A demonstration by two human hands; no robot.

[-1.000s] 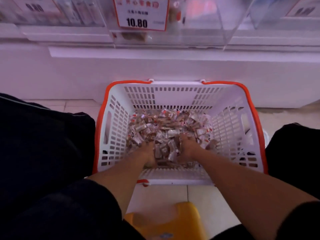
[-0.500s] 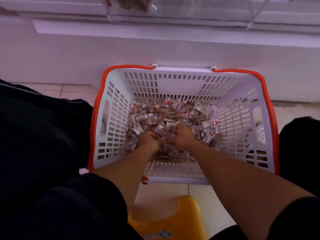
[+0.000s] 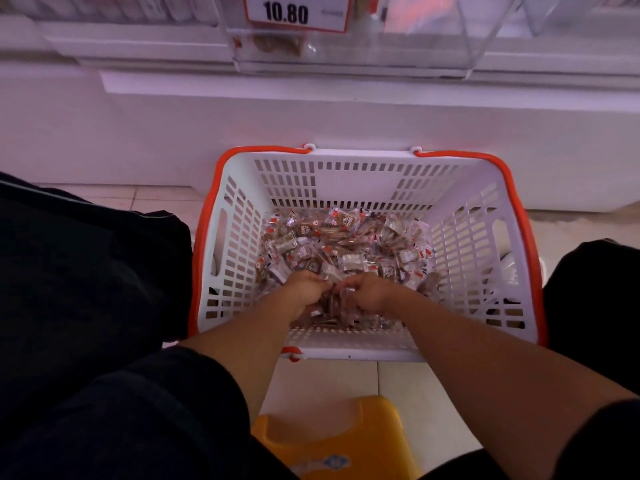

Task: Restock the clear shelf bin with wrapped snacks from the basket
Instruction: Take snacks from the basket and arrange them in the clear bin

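A white basket with an orange rim [image 3: 346, 188] stands on the floor against the shelf base. Many small wrapped snacks [image 3: 339, 237] in clear and red wrappers cover its bottom. My left hand [image 3: 304, 289] and my right hand [image 3: 369, 292] are down in the near part of the heap, side by side, fingers curled around a shared bunch of snacks between them. The clear shelf bin [image 3: 356, 46] sits above at the top, nearly bare, with a few brown snacks at its left end and a price tag [image 3: 298, 12] reading 10.80.
A yellow stool [image 3: 332, 438] is under me at the bottom. My dark-clothed knees flank the basket on both sides. Neighbouring clear bins [image 3: 571, 15] line the white shelf. Pale floor tiles [image 3: 325, 375] show between basket and stool.
My hands have drawn together and gathered snacks into a bunch at the near side of the heap. The view dipped down, then tilted back up so the price tag shows again.
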